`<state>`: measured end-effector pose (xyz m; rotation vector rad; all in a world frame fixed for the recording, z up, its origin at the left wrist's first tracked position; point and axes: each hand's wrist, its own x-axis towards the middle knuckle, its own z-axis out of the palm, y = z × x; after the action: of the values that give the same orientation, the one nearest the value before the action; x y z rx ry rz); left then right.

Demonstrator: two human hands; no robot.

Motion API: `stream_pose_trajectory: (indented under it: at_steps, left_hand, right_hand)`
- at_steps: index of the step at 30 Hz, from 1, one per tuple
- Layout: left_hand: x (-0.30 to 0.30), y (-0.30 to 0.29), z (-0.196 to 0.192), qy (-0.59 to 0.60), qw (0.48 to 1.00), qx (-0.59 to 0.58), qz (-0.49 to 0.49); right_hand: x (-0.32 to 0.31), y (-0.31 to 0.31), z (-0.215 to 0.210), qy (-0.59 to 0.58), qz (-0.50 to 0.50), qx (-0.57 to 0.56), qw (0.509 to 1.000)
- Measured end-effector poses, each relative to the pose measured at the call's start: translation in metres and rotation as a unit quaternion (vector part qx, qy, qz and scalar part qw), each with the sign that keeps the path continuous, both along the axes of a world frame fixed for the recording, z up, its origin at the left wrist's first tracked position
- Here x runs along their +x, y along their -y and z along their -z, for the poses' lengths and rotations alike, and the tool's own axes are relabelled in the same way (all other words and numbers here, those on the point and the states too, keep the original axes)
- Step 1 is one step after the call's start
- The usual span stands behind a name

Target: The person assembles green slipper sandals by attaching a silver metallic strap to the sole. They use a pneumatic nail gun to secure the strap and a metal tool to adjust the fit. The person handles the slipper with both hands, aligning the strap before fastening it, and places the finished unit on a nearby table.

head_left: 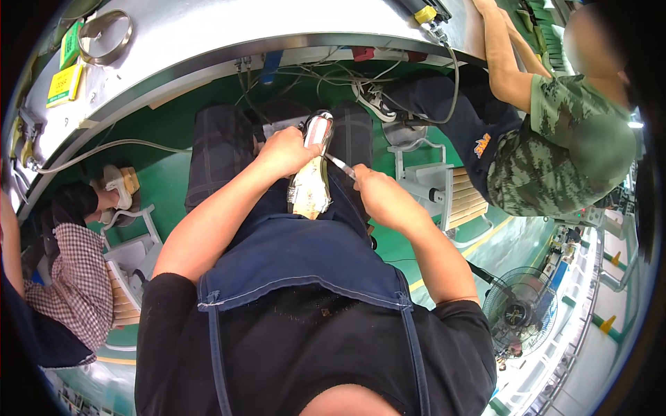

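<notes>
Across the top of the frame runs the long grey workbench [229, 35], its edge bowed by the lens, with a metal ring [105, 36] and yellow and green cards at the upper left. Below it, in the middle of the frame, my lap fills the view: a blue apron [298, 256] over dark trousers. A person in a camouflage shirt [569, 145] sits at the upper right, another in a checked shirt [76, 284] at the left edge, and a floor fan [517, 312] stands at the lower right.

The shoe [313, 173] lies on my lap at the centre of the frame, sole side up, toe toward the bench. My left hand [286, 151] is wrapped around its upper part, fingers curled tight over the toe end. My right hand [378, 191] is closed around a thin metal tool [340, 165], whose tip meets the shoe's side edge.

I judge the shoe light and easy to turn with one hand. The sole looks stiff enough to hold its shape, while the upper is probably soft and would give under pressure. The glossy part near the toe might be slippery, so I would grip across the width of the sole, where my palm can brace it against my thigh, clear of the tool's point.
</notes>
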<state>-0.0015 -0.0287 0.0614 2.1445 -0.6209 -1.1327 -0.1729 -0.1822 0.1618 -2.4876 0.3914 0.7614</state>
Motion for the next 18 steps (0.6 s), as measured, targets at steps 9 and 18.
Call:
stream_pose_trajectory:
  at_steps: [9, 18]
  left_hand:
    - [-0.006, -0.011, -0.006, -0.014, 0.999, -0.041, 0.008]
    - [-0.022, -0.032, 0.005, -0.055, 0.991, -0.125, -0.001]
  right_hand:
    - [0.010, -0.013, 0.068, 0.208, 0.017, 0.043, 0.977]
    - [-0.002, -0.021, 0.082, 0.273, -0.004, -0.004, 0.962]
